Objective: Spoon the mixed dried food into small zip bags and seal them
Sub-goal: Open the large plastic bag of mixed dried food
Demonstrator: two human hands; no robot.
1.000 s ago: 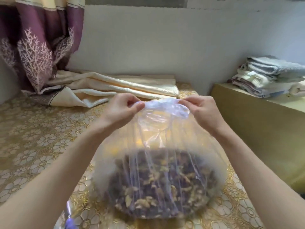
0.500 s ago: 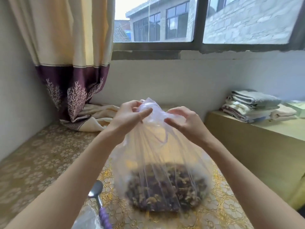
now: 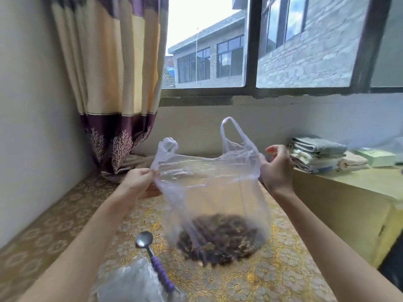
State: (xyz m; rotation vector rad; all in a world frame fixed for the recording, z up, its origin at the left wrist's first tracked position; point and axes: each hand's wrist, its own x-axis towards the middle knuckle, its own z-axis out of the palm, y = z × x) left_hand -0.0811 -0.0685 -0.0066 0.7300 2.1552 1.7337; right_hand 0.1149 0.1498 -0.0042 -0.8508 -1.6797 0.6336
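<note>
1. Gold-patterned cloth covers the desk (image 3: 272,277), which carries everything I need for this task.
2. Clear plastic bag (image 3: 209,184): it stands on the desk with its mouth stretched wide between my two hands, both handles upright. The mixed dried food (image 3: 220,238) lies heaped at the bottom, directly below the opening.
3. Left hand (image 3: 139,182): its grip is pinched closed on the left rim of the bag.
4. Right hand (image 3: 278,168): thumb and fingers are clamped on the right rim; the remaining fingers stand loosely apart.
5. Small zip bags (image 3: 133,282): what I judge to be a blurred clear stack lies at the near edge, below my left forearm.
6. Spoon (image 3: 152,258): it lies flat on the desk just left of the food, bowl pointing away from me, purple handle running back toward me and touching the stack. It sits nearer my left hand; either hand must release the rim to reach it.
</note>
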